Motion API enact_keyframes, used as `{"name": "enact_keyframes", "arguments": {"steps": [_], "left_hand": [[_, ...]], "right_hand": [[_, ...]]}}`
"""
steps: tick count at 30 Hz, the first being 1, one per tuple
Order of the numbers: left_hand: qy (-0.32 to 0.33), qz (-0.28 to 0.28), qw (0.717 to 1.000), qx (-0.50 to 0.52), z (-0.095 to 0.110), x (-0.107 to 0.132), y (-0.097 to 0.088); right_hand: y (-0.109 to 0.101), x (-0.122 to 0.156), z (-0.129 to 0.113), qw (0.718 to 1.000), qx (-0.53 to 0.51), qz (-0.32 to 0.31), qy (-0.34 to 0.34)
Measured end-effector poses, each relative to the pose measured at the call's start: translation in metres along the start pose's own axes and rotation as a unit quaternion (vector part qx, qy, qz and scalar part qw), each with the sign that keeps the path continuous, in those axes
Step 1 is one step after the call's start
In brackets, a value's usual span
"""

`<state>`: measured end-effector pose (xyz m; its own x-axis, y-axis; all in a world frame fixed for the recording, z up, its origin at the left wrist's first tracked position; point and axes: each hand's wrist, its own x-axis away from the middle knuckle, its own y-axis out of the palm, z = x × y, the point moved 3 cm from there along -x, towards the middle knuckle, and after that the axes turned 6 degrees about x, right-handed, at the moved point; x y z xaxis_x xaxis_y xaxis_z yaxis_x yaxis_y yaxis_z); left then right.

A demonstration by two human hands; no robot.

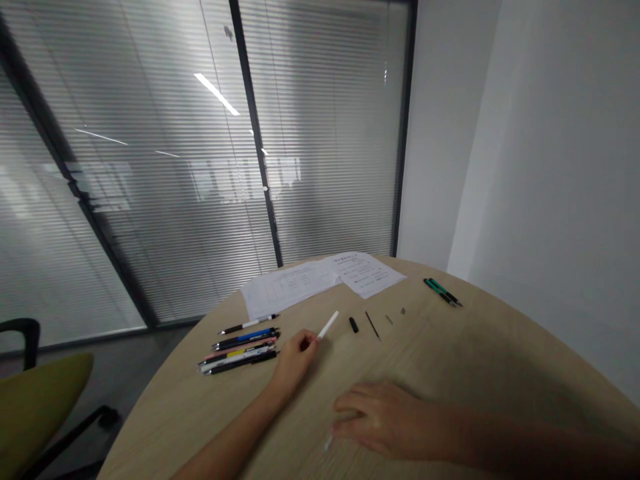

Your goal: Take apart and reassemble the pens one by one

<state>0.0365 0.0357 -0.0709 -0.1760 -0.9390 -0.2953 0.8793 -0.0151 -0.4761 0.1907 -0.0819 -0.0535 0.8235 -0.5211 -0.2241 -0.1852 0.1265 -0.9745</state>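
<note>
My left hand (pixel 297 355) is closed around the lower end of a white pen barrel (pixel 329 325), which points up and to the right. Closer to me, my right hand (pixel 377 415) is low over the table, its fingers bent. A small pale piece (pixel 329 442) shows at its fingertips, too blurred to name. Beyond the hands lie a short black pen cap (pixel 353 325), a thin dark pen refill (pixel 373 326), a small spring-like piece (pixel 389 320) and a tiny dark part (pixel 403 311).
Several pens (pixel 245 343) lie in a row left of my left hand. Two green-and-black pens (pixel 443 292) rest at the right. Printed sheets (pixel 295 287) cover the far edge of the round wooden table (pixel 480 373). A yellow-green chair (pixel 45 393) stands at the left.
</note>
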Motion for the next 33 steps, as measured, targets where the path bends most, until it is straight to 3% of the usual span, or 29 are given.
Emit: {"name": "enact_keyframes", "arguments": {"steps": [3, 9, 13, 16, 20, 23, 26, 28, 33], "left_hand": [[-0.002, 0.001, 1.000, 0.001, -0.002, -0.001, 0.000], [-0.001, 0.005, 1.000, 0.008, -0.004, -0.001, 0.002], [0.000, 0.018, 0.999, 0.037, -0.004, -0.002, 0.000], [-0.001, 0.038, 0.997, 0.060, -0.005, -0.002, -0.002], [-0.010, 0.061, 0.995, 0.074, -0.006, -0.003, -0.004], [-0.019, 0.072, 0.994, 0.083, -0.006, -0.003, -0.004], [-0.027, 0.078, 0.993, 0.088, -0.005, -0.003, -0.005], [-0.029, 0.078, 0.993, 0.088, -0.004, -0.002, -0.005], [-0.027, 0.080, 0.993, 0.084, -0.002, -0.001, -0.005]], "right_hand": [[0.008, -0.011, -0.007, 0.998, 0.034, 0.027, -0.052], [0.020, -0.028, -0.010, 0.993, 0.085, 0.032, -0.070], [0.025, -0.033, -0.010, 0.994, 0.085, 0.039, -0.055], [0.026, -0.035, -0.004, 0.999, 0.022, 0.028, -0.014], [0.023, -0.036, 0.032, 0.978, -0.117, 0.058, 0.161], [0.020, -0.040, 0.074, 0.954, -0.163, 0.127, 0.218], [0.021, -0.049, 0.112, 0.948, -0.113, 0.158, 0.253], [0.025, -0.057, 0.127, 0.954, -0.073, 0.141, 0.255], [0.037, -0.077, 0.132, 0.964, -0.047, 0.107, 0.239]]}}
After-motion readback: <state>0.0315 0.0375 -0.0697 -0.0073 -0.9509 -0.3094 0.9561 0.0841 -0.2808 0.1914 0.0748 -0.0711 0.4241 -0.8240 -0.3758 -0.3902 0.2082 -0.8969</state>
